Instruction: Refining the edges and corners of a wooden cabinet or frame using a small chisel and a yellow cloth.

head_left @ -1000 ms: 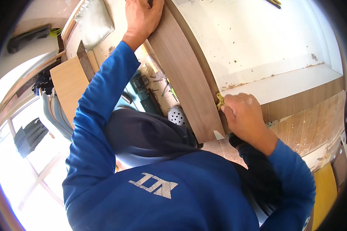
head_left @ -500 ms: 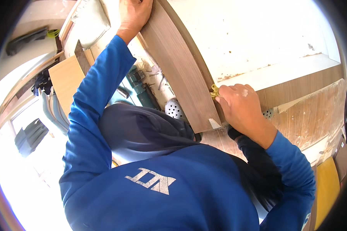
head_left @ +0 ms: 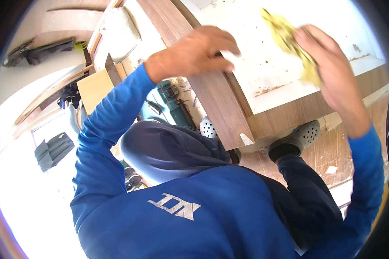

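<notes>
A crumpled yellow cloth hangs from the fingers of my right hand, raised above the white dirt-specked panel. My left hand is over the long brown wood-grain board, slightly blurred. Its fingers are bent and its thumb stands apart, with nothing between them. Whether the left hand touches the board I cannot tell. A second wood-grain edge meets the board at a corner, where a small pale triangular patch shows.
My feet in grey perforated clogs stand by the corner on a dusty wood-look floor. Left of the board lies a green power tool. Further left are a light wood panel and a pale sack.
My right hand has lifted the yellow cloth off the board's corner, up and to the right. My left hand has let go of the board's far part and come nearer.
</notes>
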Action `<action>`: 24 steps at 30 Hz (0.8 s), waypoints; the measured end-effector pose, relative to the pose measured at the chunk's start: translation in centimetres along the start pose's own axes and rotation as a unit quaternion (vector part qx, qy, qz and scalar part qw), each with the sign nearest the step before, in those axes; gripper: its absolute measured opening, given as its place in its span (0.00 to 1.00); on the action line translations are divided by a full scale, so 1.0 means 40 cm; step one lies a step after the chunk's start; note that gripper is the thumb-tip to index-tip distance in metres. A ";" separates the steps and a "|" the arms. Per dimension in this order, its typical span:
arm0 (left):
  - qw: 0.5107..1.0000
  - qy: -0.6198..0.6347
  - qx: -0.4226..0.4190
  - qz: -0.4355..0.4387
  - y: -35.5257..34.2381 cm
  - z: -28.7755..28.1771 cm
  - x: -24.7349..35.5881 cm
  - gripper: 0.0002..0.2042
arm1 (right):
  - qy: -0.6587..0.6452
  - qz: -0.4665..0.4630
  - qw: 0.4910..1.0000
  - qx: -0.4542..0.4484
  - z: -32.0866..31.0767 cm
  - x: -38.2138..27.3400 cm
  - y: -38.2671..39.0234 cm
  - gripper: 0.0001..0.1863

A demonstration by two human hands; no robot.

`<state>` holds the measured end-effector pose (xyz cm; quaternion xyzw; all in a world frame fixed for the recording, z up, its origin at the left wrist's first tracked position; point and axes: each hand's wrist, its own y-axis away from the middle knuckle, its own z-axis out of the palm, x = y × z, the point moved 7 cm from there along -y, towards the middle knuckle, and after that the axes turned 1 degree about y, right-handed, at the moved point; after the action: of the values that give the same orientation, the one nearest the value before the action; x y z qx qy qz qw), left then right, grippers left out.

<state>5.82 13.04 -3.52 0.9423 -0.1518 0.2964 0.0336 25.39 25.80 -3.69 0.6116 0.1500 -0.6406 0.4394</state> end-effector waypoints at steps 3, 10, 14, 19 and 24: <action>0.973 0.107 -0.199 -0.050 -0.057 0.125 0.087 0.13 | -0.029 0.069 0.993 -0.095 -0.116 0.011 0.126 0.15; 0.898 0.210 -0.385 -0.042 -0.063 0.284 0.164 0.06 | 0.008 0.041 0.998 0.052 -0.257 0.099 0.177 0.14; 0.923 0.185 -0.337 0.012 -0.062 0.296 0.181 0.04 | -0.029 0.063 0.995 0.072 -0.260 0.136 0.163 0.13; 0.981 0.105 -0.157 0.034 -0.091 0.217 0.147 0.03 | -0.034 0.063 0.997 -0.006 -0.273 0.160 0.141 0.13; 0.986 0.122 -0.047 -0.099 -0.113 -0.103 0.017 0.15 | -0.070 0.113 0.991 0.019 -0.279 0.162 0.156 0.17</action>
<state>5.46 17.80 0.38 0.9069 -0.0664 0.3966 0.1255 38.22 27.94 -9.76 0.5863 0.0367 -0.6308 0.5069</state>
